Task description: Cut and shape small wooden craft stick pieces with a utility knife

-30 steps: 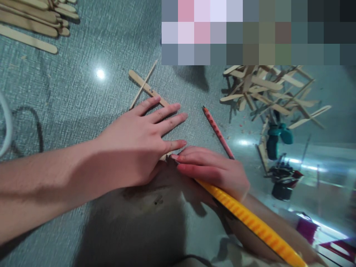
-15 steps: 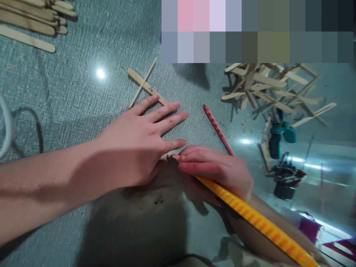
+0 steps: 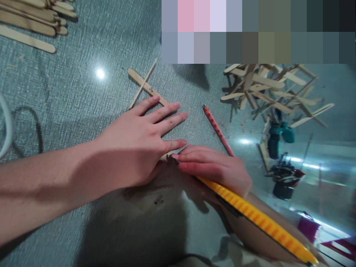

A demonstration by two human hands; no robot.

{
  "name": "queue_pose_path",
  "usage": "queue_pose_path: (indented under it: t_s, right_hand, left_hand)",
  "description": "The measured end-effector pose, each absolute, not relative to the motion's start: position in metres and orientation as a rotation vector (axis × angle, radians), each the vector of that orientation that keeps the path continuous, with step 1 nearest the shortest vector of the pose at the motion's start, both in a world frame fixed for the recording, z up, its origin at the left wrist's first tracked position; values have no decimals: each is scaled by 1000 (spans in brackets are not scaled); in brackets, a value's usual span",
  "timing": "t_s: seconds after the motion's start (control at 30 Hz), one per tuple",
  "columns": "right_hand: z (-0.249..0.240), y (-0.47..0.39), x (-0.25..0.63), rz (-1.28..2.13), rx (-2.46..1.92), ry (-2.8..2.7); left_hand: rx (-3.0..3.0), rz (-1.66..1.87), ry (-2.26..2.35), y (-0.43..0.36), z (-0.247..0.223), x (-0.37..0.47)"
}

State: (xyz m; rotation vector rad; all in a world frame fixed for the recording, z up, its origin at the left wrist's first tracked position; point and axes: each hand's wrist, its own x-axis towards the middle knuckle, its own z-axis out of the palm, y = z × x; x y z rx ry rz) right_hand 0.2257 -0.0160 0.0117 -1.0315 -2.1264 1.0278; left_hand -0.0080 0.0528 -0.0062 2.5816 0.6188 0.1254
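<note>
My left hand lies flat with its fingers spread, pressing on a wooden stick whose upper end sticks out past the fingertips. A thin pointed sliver of wood crosses over that stick. My right hand is closed round a yellow cutter knife. The knife's dark blade tip meets a bit of pale wood beside my left thumb. Most of the wood under my left hand is hidden. To the right of my fingers a red pencil rests on the table.
Loose wooden sticks are piled at the top left. A structure of crossed sticks stands at the upper right, near a teal-handled tool and a dark cup of tools. A white ring is at the left edge.
The yellow knife's rear end has dropped and shifted slightly left, and my right hand has moved a little left with it. My left hand has stayed in place.
</note>
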Motion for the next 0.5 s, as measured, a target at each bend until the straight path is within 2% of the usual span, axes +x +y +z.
queue_pose_path:
  t_s: [0.27, 0.5]
  right_hand:
    - [14, -23, 219, 918, -1049, -2122]
    - [3, -19, 224, 965, -954, -2079]
  left_hand:
    - [2552, 99, 658, 50, -2, -8]
    - [2568, 94, 630, 52, -3, -10]
